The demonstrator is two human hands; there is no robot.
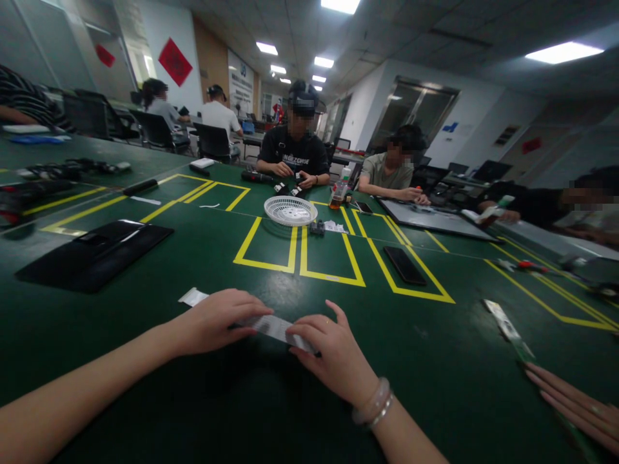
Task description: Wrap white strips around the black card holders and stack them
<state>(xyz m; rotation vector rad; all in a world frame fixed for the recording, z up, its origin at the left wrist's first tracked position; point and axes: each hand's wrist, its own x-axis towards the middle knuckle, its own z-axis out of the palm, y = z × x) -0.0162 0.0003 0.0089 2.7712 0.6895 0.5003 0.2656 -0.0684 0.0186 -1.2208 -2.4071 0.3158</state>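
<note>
My left hand (pixel 218 320) and my right hand (pixel 329 350) rest on the green table (pixel 145 309), both pressing a long white strip (pixel 271 327) that lies flat between them. The left hand's fingers lie curved over the strip's left part, its end (pixel 192 297) poking out beyond the hand. The right hand's fingers are bent onto the strip's right end. A bracelet (pixel 376 403) sits on my right wrist.
A black phone (pixel 405 265) lies in a yellow-marked box. A white fan grille (pixel 290 210) sits mid-table. A black mat (pixel 94 251) is at left. Another person's fingers (pixel 575 403) hold a thin strip (pixel 507 328) at right. Several people sit across the table.
</note>
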